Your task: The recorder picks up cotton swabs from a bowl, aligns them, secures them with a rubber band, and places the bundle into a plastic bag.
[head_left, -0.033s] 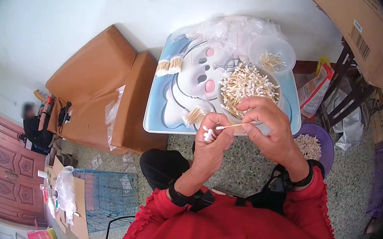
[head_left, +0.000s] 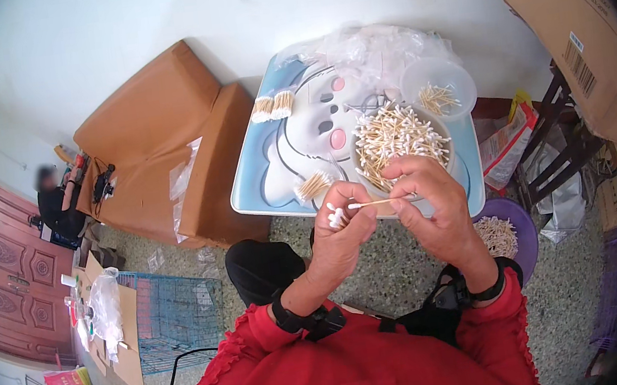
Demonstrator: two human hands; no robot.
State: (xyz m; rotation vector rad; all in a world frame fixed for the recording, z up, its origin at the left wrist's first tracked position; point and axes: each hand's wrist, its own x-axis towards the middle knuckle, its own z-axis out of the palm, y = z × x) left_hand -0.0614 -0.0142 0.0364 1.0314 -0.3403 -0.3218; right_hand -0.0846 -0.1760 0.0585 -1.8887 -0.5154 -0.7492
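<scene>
My left hand (head_left: 338, 239) is closed around a small bunch of cotton swabs (head_left: 337, 217), their white tips poking out by the thumb. Between thumb and fingers, my right hand (head_left: 436, 211) pinches a single cotton swab (head_left: 372, 203), held level with its white tip toward the left hand. Just beyond the hands, a round bowl heaped with loose cotton swabs (head_left: 399, 138) stands on a low table (head_left: 254, 192) with a cartoon-animal top. Beside my left hand lies a small pile of swabs (head_left: 313, 186). Two bundles of swabs (head_left: 272, 107) lie at the table's far left.
Clear plastic bags (head_left: 376, 51) cover the table's back edge, near a translucent tub (head_left: 462, 86) with some swabs. A purple basin (head_left: 526, 238) of swabs sits on the floor at right. A brown sofa (head_left: 154, 143), a wire cage (head_left: 172, 308) and a cardboard box (head_left: 575, 25) stand around.
</scene>
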